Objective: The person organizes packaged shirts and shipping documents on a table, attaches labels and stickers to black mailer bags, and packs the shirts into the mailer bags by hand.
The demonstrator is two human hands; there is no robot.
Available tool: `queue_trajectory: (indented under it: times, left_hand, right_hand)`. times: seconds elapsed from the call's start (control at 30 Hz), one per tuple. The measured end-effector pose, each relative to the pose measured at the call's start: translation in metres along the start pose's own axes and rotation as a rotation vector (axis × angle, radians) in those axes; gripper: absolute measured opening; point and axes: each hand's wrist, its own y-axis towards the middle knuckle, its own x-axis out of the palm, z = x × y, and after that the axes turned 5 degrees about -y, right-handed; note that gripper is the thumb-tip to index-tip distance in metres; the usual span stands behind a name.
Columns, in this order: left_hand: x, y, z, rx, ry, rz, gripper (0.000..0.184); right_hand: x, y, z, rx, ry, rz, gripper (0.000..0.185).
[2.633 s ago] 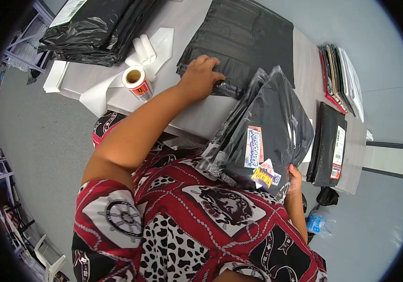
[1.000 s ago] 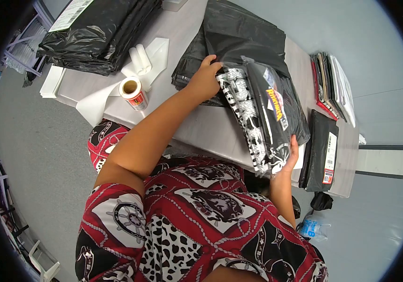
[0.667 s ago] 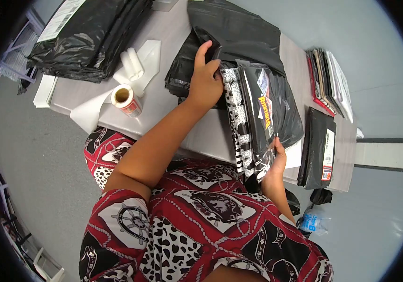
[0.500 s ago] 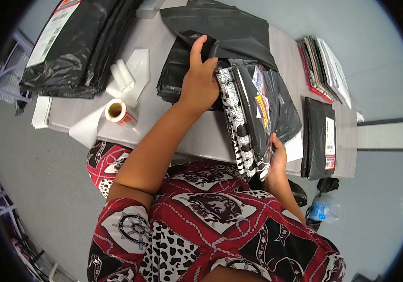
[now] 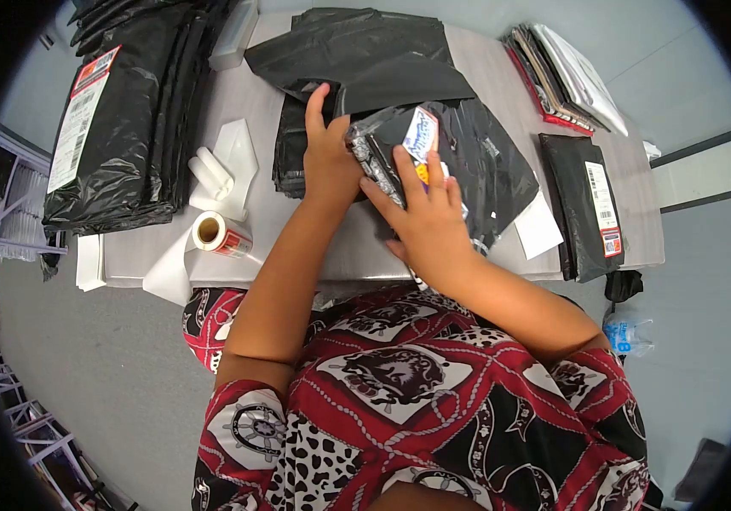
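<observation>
A folded black garment in clear plastic point(image 5: 395, 128), with a colourful print and a black-and-white patterned edge, lies tilted at the front middle of the table. My left hand point(image 5: 331, 162) grips its upper left corner, one digit stretched up against a black plastic mailing bag point(image 5: 365, 77); its other fingertips are partly hidden. Across the top of the garment rests my right hand point(image 5: 438, 221), fingers spread, covering part of the print. Behind and beneath, more flat black bags point(image 5: 289, 162) lie on the table. A white paper point(image 5: 538, 226) sticks out right of the garment.
Labelled black parcels point(image 5: 140, 119) are stacked at the left. A label roll point(image 5: 221, 232) and white backing paper point(image 5: 233, 157) lie beside them. On the right are another labelled parcel point(image 5: 583, 200) and a pile of packaged items point(image 5: 566, 77). A clear container point(image 5: 233, 36) stands behind.
My right hand has left the garment's lower right edge and now lies flat on its top. The garment has been lowered and turned flatter. My left hand keeps its corner; the view has shifted.
</observation>
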Motion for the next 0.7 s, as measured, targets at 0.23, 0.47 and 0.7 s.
queue_trajectory:
  times: [0.23, 0.47, 0.7]
  left_hand:
    - [-0.008, 0.0, -0.006, 0.135, 0.062, -0.066, 0.006]
    - [0.001, -0.011, -0.014, 0.226, 0.005, -0.043, 0.01]
    - [-0.002, -0.041, -0.039, 0.114, 0.033, 0.131, 0.014]
  right_hand:
    - [-0.001, 0.015, -0.001, 0.012, -0.101, -0.08, 0.072]
    - [-0.011, 0.04, 0.005, 0.134, 0.149, -0.077, 0.064]
    - [0.0, 0.055, 0.094, 0.293, 0.363, 0.139, 0.058]
